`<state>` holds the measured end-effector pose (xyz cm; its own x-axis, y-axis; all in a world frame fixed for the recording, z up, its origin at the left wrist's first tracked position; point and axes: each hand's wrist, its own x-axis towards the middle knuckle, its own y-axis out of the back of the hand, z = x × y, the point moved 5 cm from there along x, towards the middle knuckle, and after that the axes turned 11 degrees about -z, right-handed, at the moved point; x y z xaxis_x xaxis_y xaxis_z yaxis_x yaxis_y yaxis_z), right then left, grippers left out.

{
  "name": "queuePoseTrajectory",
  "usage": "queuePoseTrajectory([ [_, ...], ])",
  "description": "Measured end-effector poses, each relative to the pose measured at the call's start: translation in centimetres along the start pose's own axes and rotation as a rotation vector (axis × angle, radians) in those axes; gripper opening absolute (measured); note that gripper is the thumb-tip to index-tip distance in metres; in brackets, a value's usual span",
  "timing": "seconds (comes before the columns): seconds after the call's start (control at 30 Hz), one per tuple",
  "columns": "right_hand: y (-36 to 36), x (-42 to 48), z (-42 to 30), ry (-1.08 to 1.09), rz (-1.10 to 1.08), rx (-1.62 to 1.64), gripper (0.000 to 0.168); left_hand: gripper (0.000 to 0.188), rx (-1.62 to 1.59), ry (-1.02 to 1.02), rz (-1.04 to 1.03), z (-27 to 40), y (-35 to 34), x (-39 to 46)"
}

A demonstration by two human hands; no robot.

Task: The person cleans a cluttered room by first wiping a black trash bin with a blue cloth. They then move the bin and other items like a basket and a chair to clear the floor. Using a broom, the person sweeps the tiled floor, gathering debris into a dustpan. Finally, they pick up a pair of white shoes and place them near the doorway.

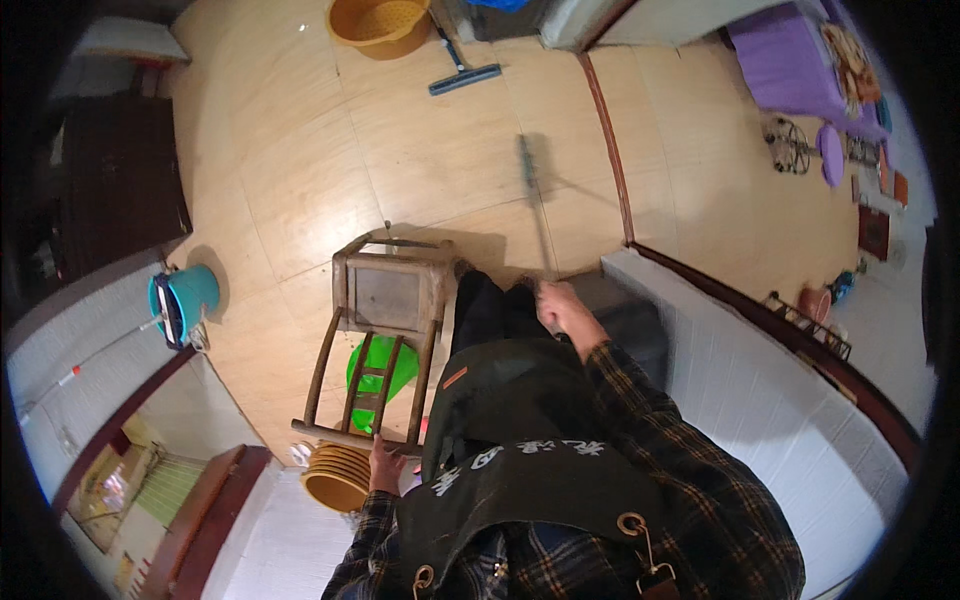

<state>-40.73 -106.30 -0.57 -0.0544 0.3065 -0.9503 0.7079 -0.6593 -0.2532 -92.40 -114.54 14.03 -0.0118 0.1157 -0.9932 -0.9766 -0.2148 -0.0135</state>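
My right hand [562, 309] is closed around the handle of a long blurred tool [526, 161], perhaps a brush or broom, whose greenish head lies over the tiled floor ahead of me. On the other side, my left hand [385, 466] touches the top rail of a brown wooden chair [429, 289]; whether its fingers grip the rail cannot be made out. The chair stands left of my legs, its back towards me. Through the slats of the back shows a bright green plastic item [405, 364] on the floor.
A yellow basin [382, 46] and a floor squeegee [465, 79] lie ahead. Stacked yellow baskets [336, 491] stand beside my left hand. At left are a teal bucket [202, 291] and a dark cabinet [124, 176]. A dark box-like object [626, 322] and a low white wall [720, 330] are at right.
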Motion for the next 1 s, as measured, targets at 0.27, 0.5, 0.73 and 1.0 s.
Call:
queuePoseTrajectory([
  [0.27, 0.5, 8.1, -4.9, 0.006, -0.075, -0.434, 0.033, 0.044, -0.167, 0.16, 0.192, -0.9, 0.9, 2.8],
  [0.5, -18.4, 11.7, -1.9, -0.167, -0.121, -0.438, 0.017, 0.028, -0.213, 0.042, 0.233, -2.5, 2.2, 3.5],
  [0.73, -11.4, 5.7, -12.5, -0.147, -0.244, -0.227, 0.03, 0.035, -0.182, -0.176, 0.23, 0.7, -2.0, 2.0],
  [1.0, 4.7, 9.2, -28.5, -0.08, 0.265, -0.77, 0.03, 0.03, -0.158, -0.504, 0.487, 7.9, -11.5, -0.7],
])
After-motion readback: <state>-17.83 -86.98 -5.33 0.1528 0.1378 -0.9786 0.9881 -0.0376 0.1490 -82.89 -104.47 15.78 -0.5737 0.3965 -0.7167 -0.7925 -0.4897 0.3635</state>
